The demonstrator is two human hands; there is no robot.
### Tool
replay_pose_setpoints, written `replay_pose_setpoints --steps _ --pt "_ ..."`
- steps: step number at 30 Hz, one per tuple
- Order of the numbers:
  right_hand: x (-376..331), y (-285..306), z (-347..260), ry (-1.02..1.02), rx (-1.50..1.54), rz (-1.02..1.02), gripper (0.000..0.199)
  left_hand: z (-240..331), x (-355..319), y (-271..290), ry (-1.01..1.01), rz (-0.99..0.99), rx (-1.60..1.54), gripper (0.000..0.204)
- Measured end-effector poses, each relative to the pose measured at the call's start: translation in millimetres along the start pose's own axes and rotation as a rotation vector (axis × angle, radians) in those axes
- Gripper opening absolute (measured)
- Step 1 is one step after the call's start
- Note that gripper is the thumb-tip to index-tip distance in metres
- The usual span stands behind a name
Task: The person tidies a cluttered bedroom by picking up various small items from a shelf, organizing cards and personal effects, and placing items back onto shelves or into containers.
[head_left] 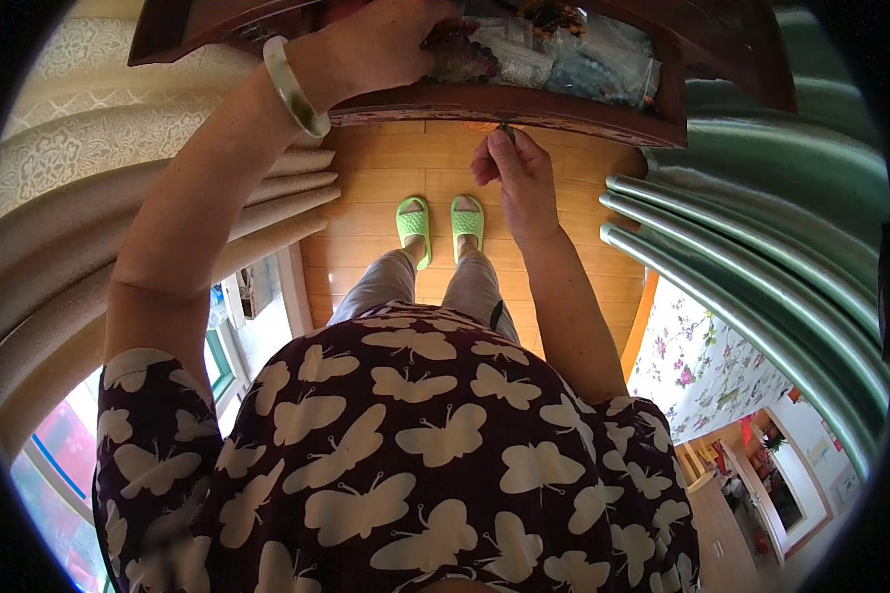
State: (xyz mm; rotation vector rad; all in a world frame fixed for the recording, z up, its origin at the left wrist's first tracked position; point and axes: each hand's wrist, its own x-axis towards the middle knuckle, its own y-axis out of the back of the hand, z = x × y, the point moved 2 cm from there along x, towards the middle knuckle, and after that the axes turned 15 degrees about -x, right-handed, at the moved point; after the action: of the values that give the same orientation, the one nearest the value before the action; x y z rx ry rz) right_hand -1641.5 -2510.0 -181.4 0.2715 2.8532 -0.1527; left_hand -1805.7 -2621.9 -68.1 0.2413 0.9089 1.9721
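Observation:
An open dark-wood drawer point(583, 117) spans the top of the head view. My left hand point(391, 44) reaches over its front edge and into it, next to dark red beads point(457, 54); the fingertips are out of sight, so I cannot tell what they touch. My right hand point(524, 183) is below the drawer front, with thumb and fingers closed on a small dark drawer pull point(506, 129). Inside the drawer lie clear plastic bags point(603, 67) with small contents that I cannot make out. A pale bangle point(295, 87) circles my left wrist.
Beige lace-patterned curtains point(89, 128) hang at the left, and shiny green curtains point(761, 198) at the right. My feet in green slippers point(413, 229) stand on a wooden floor point(356, 178). A white flowered cloth point(697, 361) hangs at the lower right.

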Motion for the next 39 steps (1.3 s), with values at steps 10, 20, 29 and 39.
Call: replay_pose_setpoints --steps 10,20,29,39 --pt "2 1 -1 0.018 -0.021 0.044 0.029 10 -14 23 0.022 -0.092 -0.375 0.063" --pt "26 -12 -9 0.014 -0.051 0.136 0.030 -57 -110 16 -0.076 0.538 -0.953 0.029" --pt "118 -12 -43 -0.066 0.002 0.278 0.027 -57 -166 -46 0.168 0.506 -1.216 0.046" --pt "104 22 -2 -0.057 -0.163 0.055 0.024 -77 -195 -130 0.261 0.245 -1.187 0.041"
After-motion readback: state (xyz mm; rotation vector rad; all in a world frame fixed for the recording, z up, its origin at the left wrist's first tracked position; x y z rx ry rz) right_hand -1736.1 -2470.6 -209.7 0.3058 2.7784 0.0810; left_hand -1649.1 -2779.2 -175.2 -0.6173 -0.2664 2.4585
